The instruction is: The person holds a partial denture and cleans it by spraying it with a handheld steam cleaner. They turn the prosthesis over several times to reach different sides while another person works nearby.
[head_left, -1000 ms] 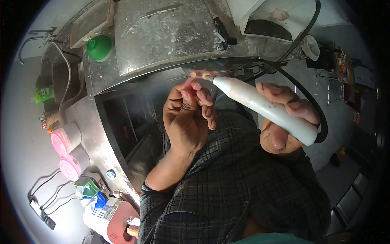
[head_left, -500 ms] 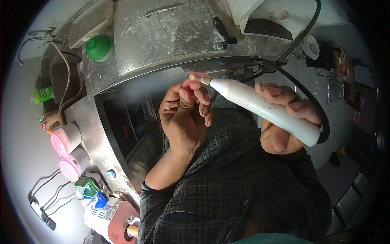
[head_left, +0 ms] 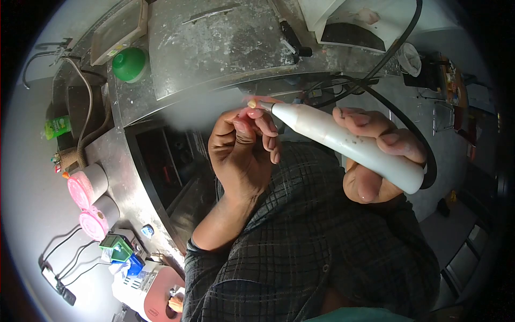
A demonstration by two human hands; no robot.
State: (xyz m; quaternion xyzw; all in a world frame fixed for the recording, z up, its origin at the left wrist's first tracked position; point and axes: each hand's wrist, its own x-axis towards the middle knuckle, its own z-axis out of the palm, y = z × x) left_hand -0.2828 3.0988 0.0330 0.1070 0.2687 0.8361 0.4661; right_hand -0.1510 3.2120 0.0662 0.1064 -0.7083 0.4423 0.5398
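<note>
Our left hand (head_left: 241, 155) pinches a small pink denture-like piece (head_left: 266, 99) between thumb and fingers, so it sits at the fingertips, partly covered by them. Our right hand (head_left: 396, 144) is wrapped around a white rotary handpiece (head_left: 348, 142), its metal tip pointed at the piece; we cannot tell whether they touch. A pale yellowish bit there is hard to make out, and whitish haze (head_left: 196, 111) blurs the tabletop's (head_left: 214, 45) front edge.
</note>
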